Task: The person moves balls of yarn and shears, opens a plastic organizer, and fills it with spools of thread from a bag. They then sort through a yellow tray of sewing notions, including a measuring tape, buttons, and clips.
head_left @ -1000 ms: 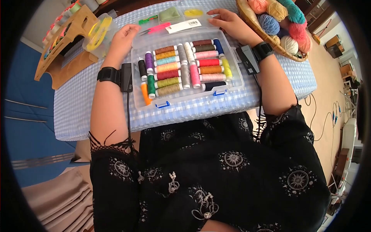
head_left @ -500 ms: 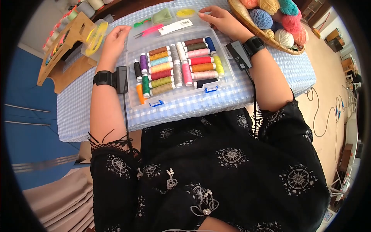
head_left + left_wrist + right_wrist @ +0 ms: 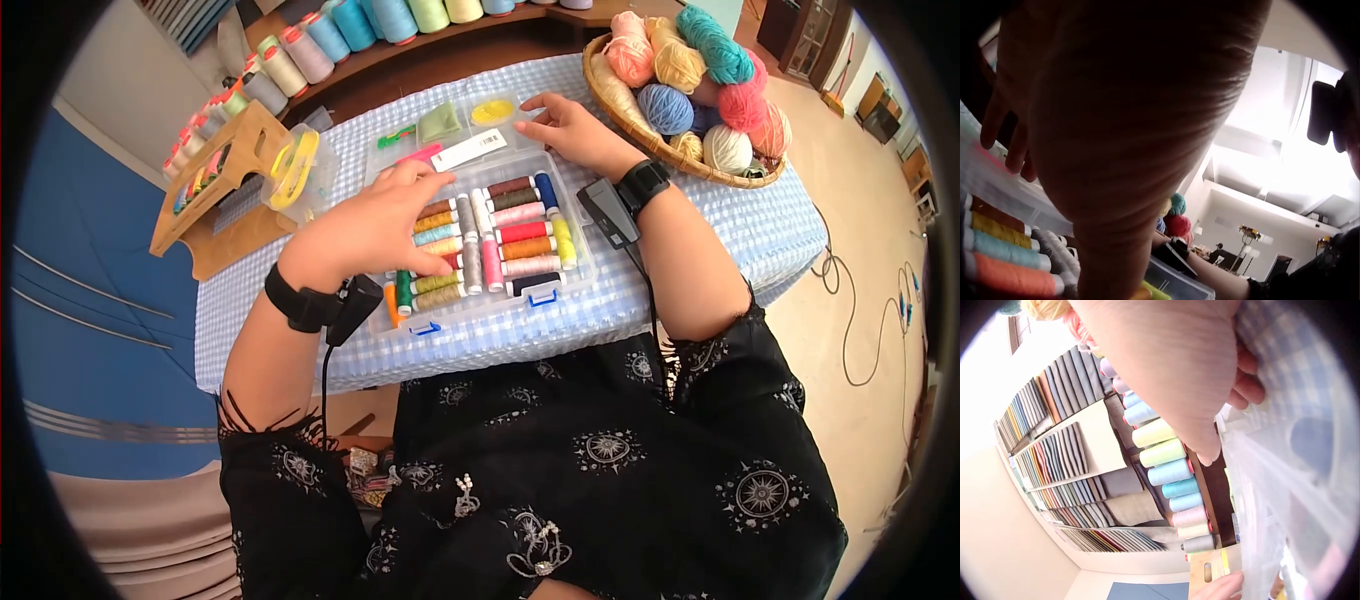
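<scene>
blue-and-white checked cloth covers the table across the middle of the head view, with a row of big thread cones on a shelf along the top edge. going left to right: at the upper left of the frame stands a wooden spool rack, and just right of it a small clear case with a yellow reel. your left hand, which a second ago rested at the far left corner of the clear thread box, has swung in over the box and now hovers over the left columns of small thread spools; the fingers are spread and loosely straight, holding nothing, though you cannot tell from any view whether the tips touch a spool. that reads as you having moved from steadying the box to picking among its spools. the box sits centre frame on the cloth, lid open, blue clips on its near edge, spools lying on their sides in tidy rows: brown, ochre, teal, orange, red, olive, grey, pink, navy, yellow. beyond it the far tray holds pink snips, a white label card and a yellow disc. your right hand has stayed at the far right corner of the box, fingers relaxed and flat, pressing rather than gripping. at the upper right a woven basket holds yarn balls.
</scene>
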